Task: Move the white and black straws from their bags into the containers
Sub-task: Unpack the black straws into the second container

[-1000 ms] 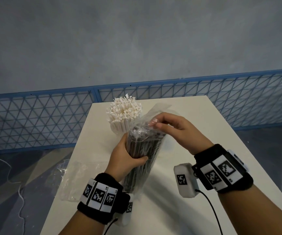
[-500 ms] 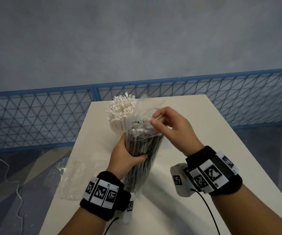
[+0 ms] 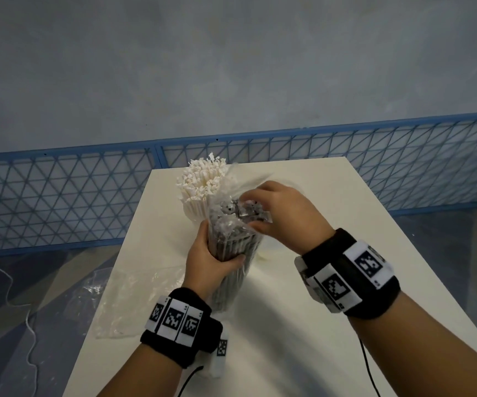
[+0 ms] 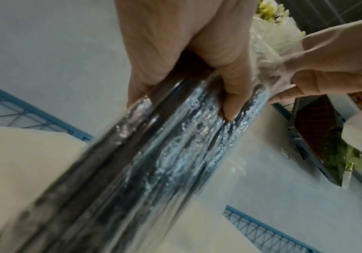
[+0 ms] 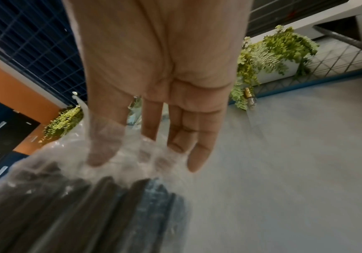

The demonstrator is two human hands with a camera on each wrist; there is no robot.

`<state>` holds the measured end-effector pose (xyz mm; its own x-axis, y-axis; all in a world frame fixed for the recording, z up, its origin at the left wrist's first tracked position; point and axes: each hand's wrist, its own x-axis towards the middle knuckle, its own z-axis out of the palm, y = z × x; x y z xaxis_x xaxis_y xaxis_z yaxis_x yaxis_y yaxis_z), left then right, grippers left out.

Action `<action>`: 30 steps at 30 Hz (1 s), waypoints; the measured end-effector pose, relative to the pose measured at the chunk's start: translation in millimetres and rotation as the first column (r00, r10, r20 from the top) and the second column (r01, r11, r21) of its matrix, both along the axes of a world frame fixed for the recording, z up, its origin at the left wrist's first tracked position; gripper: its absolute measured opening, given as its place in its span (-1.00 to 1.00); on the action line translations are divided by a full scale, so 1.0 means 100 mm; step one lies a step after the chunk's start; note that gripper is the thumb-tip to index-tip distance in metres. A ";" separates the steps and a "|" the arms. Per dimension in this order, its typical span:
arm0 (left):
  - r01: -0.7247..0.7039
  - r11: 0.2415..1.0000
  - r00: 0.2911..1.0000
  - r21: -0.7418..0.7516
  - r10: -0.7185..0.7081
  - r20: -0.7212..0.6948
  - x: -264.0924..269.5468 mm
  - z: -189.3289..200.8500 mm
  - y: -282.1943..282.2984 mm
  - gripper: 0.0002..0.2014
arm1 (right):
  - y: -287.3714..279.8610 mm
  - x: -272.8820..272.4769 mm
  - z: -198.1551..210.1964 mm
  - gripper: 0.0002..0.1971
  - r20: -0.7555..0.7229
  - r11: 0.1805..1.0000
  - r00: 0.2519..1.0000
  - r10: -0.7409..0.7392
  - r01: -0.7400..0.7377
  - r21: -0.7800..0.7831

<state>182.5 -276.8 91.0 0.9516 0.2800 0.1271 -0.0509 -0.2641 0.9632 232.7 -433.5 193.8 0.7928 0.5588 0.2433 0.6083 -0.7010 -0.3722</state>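
A clear bag of black straws stands tilted on the white table. My left hand grips it round the middle, thumb across the front. My right hand is at the bag's top, and its thumb and fingers pinch the crumpled plastic at the mouth. Dark straw ends show there through the plastic. Behind the bag, white straws stand upright in a bunch, their container mostly hidden. A pale container peeks out beside the bag.
An empty clear bag lies over the table's left edge. A blue mesh fence runs behind the table under a grey wall. White cables trail on the floor to the left.
My right hand has come down and left onto the bag's top and pushed the plastic down, so the straw ends show. My left hand keeps its grip in the same place.
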 end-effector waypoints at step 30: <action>0.046 0.997 0.996 0.063 -0.040 -0.085 0.06 -0.16 0.21 -0.33 | 0.25 0.08 -0.70 -0.94 -0.118 0.915 0.988 -0.096 0.134 0.380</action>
